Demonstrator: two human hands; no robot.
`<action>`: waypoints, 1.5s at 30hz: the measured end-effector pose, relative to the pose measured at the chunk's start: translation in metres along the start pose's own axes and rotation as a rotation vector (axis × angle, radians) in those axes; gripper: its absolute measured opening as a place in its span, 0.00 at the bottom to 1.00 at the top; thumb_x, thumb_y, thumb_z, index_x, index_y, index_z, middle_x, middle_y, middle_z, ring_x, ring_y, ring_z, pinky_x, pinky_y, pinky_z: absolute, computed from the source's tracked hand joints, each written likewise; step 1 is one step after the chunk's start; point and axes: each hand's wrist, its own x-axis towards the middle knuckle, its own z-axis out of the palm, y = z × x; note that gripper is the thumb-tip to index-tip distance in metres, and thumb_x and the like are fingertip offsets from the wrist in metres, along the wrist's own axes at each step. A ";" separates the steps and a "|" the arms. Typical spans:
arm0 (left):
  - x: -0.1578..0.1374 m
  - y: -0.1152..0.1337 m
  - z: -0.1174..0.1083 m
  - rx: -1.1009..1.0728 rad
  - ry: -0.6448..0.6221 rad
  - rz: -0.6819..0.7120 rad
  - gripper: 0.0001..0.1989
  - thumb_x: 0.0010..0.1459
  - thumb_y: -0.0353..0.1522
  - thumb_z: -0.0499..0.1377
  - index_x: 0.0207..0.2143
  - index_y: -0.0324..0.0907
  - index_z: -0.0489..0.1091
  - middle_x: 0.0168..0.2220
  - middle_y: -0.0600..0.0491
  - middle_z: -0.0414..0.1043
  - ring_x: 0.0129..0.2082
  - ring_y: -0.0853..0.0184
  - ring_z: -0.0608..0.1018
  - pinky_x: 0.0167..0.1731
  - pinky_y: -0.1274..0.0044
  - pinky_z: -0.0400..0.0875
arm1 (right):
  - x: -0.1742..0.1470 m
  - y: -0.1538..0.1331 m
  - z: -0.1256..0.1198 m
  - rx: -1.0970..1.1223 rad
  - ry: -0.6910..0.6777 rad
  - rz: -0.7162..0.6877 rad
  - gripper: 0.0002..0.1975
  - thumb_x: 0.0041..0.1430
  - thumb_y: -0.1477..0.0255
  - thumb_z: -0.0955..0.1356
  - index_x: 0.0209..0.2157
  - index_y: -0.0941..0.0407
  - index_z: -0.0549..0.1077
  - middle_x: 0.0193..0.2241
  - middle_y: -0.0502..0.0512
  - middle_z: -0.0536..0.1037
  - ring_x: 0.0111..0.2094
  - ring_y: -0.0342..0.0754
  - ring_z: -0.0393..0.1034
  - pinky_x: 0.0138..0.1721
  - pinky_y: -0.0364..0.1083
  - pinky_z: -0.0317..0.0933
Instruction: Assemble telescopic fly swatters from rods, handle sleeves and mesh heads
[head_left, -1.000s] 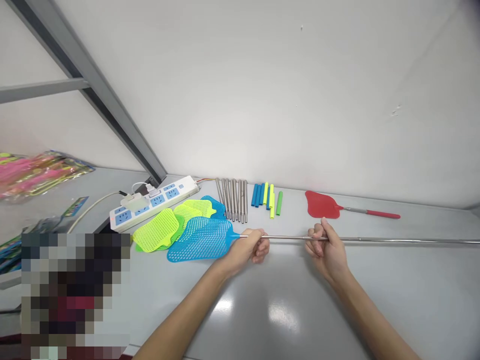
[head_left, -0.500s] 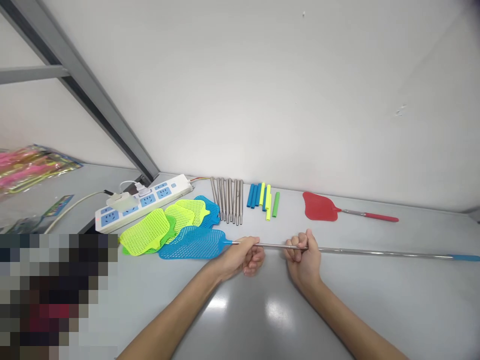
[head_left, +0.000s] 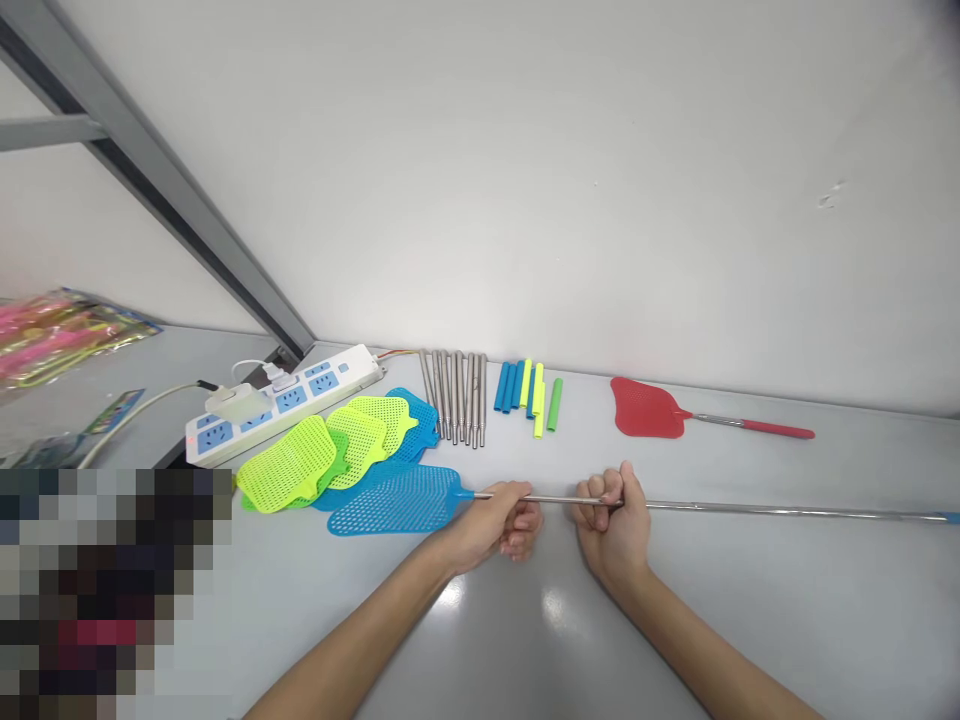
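A blue fly swatter [head_left: 401,500] with a long extended metal rod lies level across my view, its blue grip cut off at the right edge. My left hand [head_left: 495,525] is closed on the rod just behind the swatter head. Further along the same rod, my right hand [head_left: 613,520] is closed with its fingers wrapped round it. Beyond the hands lie several short tubes [head_left: 553,405] in blue, yellow and green, beside a row of metal rods [head_left: 454,398]. Loose swatter heads [head_left: 289,465] in yellow, green and blue overlap at the left.
A white power strip [head_left: 292,400] with plugs in it runs along the left of the grey table [head_left: 510,640]. A red fly swatter [head_left: 649,408] with a short rod lies at the back right. Plastic-wrapped items [head_left: 60,335] rest at the far left, near a metal frame post [head_left: 187,200].
Both hands and the blue fly swatter have shifted slightly right and nearer to me. The swatter head now shows more of the blue head beneath it. Both hands still grip the rod.
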 end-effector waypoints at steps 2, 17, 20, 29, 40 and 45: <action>0.001 -0.001 0.001 -0.003 0.002 0.006 0.18 0.54 0.37 0.40 0.14 0.41 0.48 0.10 0.61 0.46 0.11 0.76 0.50 0.17 0.79 0.49 | -0.001 0.000 0.000 -0.007 -0.003 -0.005 0.22 0.53 0.60 0.58 0.12 0.57 0.53 0.05 0.44 0.49 0.11 0.37 0.39 0.14 0.40 0.33; 0.004 -0.003 0.003 -0.009 -0.012 0.036 0.18 0.54 0.35 0.40 0.13 0.41 0.48 0.10 0.60 0.46 0.12 0.76 0.50 0.18 0.79 0.49 | -0.003 0.001 -0.002 -0.065 -0.044 -0.026 0.22 0.54 0.59 0.57 0.12 0.57 0.52 0.05 0.44 0.48 0.11 0.38 0.39 0.15 0.41 0.34; 0.004 -0.004 0.003 -0.009 -0.020 0.040 0.18 0.54 0.35 0.40 0.14 0.41 0.48 0.10 0.60 0.46 0.12 0.76 0.50 0.18 0.79 0.48 | -0.003 0.002 -0.002 -0.048 -0.048 -0.027 0.23 0.54 0.59 0.57 0.12 0.57 0.52 0.05 0.44 0.49 0.11 0.38 0.39 0.15 0.41 0.33; 0.006 -0.006 0.008 -0.002 0.002 0.020 0.17 0.53 0.36 0.41 0.14 0.41 0.47 0.10 0.61 0.46 0.12 0.76 0.48 0.17 0.79 0.47 | -0.005 0.002 -0.001 -0.099 -0.067 -0.048 0.23 0.54 0.59 0.56 0.12 0.57 0.51 0.06 0.44 0.48 0.11 0.37 0.40 0.15 0.41 0.35; 0.006 -0.007 0.011 0.026 0.041 0.016 0.18 0.53 0.37 0.41 0.13 0.41 0.48 0.11 0.61 0.46 0.12 0.76 0.51 0.17 0.79 0.50 | -0.006 0.005 -0.001 -0.108 -0.099 -0.063 0.22 0.54 0.59 0.57 0.12 0.57 0.53 0.06 0.44 0.48 0.11 0.38 0.41 0.15 0.41 0.35; 0.006 -0.009 0.010 0.027 0.021 0.054 0.21 0.55 0.37 0.38 0.12 0.40 0.53 0.09 0.59 0.48 0.11 0.75 0.53 0.18 0.78 0.52 | -0.006 0.005 -0.001 -0.106 -0.122 -0.049 0.22 0.54 0.61 0.58 0.12 0.57 0.54 0.07 0.44 0.48 0.12 0.38 0.42 0.15 0.41 0.36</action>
